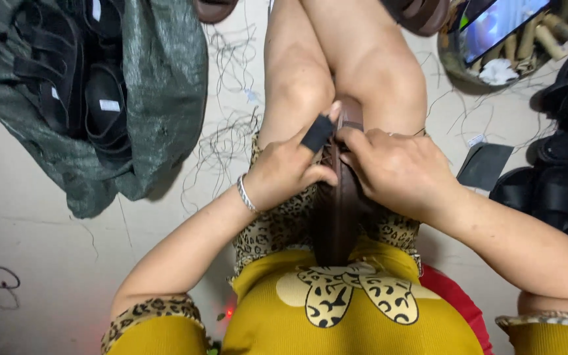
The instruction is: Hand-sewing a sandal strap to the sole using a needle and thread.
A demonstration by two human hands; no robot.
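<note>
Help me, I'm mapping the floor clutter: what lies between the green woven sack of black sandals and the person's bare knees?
In the head view, only loose dark threads on the pale floor separate the green woven sack from the knees.

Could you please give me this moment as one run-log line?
left hand: grips brown sandal, black finger guard | right hand: grips sandal | sandal: edge-up on lap | floor: loose threads

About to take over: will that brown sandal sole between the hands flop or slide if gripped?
The brown sole probably stays stiff: it stands on edge unbent. Both the left hand and right hand pinch it, so likely light. Its surface looks smooth, perhaps slightly slippery.
</note>
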